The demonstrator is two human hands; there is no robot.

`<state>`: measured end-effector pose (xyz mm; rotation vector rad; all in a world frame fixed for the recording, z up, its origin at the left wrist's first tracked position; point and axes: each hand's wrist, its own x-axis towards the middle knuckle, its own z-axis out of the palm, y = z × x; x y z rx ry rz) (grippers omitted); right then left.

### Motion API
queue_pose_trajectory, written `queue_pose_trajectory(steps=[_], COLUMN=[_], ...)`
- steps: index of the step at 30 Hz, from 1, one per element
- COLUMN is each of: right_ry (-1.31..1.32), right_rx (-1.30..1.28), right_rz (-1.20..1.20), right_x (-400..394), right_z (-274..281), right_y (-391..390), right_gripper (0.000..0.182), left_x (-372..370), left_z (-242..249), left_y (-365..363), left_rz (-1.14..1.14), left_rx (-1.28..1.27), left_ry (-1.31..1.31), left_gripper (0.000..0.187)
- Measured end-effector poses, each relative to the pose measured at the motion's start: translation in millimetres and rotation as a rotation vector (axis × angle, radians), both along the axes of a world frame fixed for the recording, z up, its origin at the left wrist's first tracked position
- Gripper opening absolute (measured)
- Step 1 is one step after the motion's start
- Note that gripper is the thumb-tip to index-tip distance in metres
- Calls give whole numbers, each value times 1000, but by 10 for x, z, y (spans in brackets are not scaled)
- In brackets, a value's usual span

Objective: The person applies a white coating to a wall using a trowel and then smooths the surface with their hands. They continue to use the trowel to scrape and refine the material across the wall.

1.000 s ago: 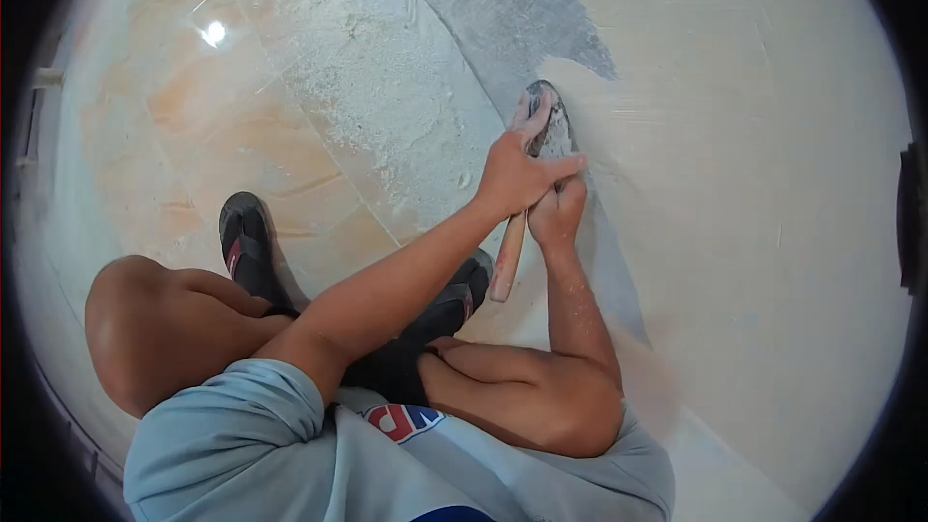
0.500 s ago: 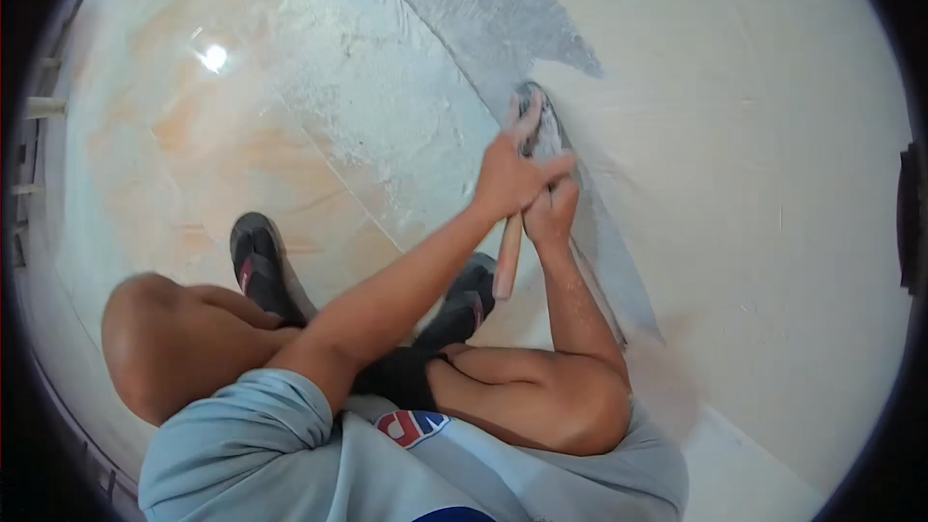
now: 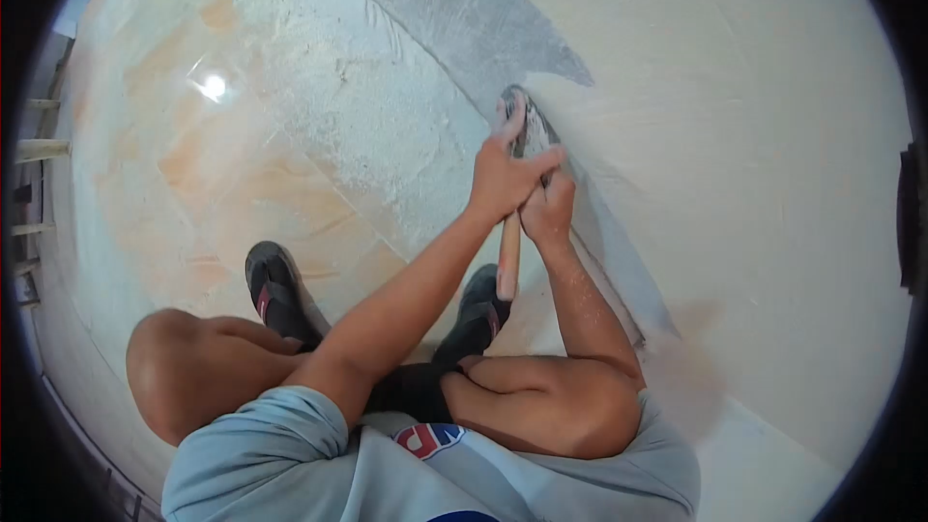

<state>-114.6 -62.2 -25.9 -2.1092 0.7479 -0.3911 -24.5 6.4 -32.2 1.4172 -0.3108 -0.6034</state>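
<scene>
A dusty tool with a dark, whitish-smeared head and a wooden handle lies against the pale wall surface near its lower edge. My left hand grips the tool, two fingers extended along the head and the thumb reaching across to the right. Close beside it, my right hand is closed on the tool where head and handle meet; the left hand partly hides its fingers. The handle's free end points down toward my body.
A grey smeared patch spreads above the tool. The dusty, orange-marked floor lies to the left, with my shoes on it. Pale wall surface fills the right. Slats stand at the far left.
Both hands and the tool head have shifted slightly left in view, still together. The legs and shoes appear a little lower and further right as the view has shifted.
</scene>
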Motion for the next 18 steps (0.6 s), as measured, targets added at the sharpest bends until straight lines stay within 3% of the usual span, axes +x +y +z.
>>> queue_pose_trajectory(steps=[5,11,16,18], right_ry=[-135,56,-52,104], right_rx=[75,-19,34,-31], right_rz=[-47,-41,-12,-25], right_x=[-117,-74,-133,-74], right_z=[9,63,101,55], right_y=[41,-8,-24,-46], right_gripper=[19,21,23,23], left_x=[-119,-93,-152,-76], left_z=[96,-45,-7,-42], left_y=[12,-58,-57,-30], left_rz=[-19,31,-7,4], left_rx=[-18,-12,32,-1], left_ry=[46,22,-41,85], left_gripper=[94,99,99,99])
